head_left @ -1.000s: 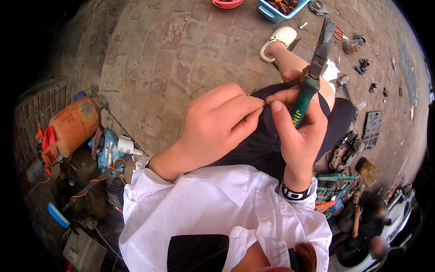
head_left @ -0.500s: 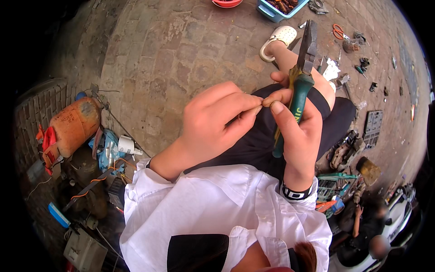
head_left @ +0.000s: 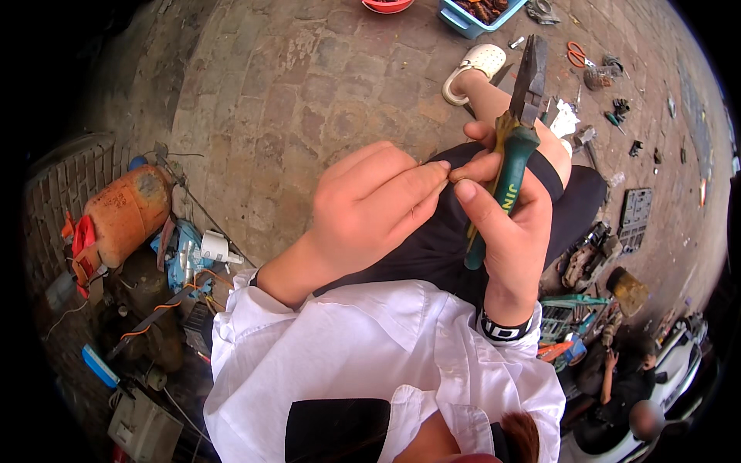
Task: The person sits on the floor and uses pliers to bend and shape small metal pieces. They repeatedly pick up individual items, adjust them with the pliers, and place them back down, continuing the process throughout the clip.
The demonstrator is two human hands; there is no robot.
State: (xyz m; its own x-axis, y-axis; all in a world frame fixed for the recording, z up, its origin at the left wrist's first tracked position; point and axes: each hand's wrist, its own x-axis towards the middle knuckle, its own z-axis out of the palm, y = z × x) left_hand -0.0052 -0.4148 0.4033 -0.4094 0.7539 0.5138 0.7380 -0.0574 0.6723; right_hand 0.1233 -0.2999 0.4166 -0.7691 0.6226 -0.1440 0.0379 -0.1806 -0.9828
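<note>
My right hand (head_left: 509,224) holds a pair of combination pliers (head_left: 509,177) in its palm, with green and yellow handles and dark metal jaws pointing away from me. Its thumb and forefinger are brought together beside the handles. Close against those fingertips, my left hand (head_left: 370,197) is closed in a pinch. Whatever sits between the fingertips is too small to make out. Both hands are above my lap, over dark shorts (head_left: 432,231).
A blue basin (head_left: 471,29) and a red bowl (head_left: 387,6) stand at the far edge. Orange-handled scissors (head_left: 576,54), a black tool case (head_left: 635,220) and scattered parts lie right. An orange gas cylinder (head_left: 131,212) lies left. Another person (head_left: 617,386) is at the lower right.
The pliers and my right hand have shifted slightly to the right. My left fingers have closed up more, and a thin strand seen by them before no longer shows.
</note>
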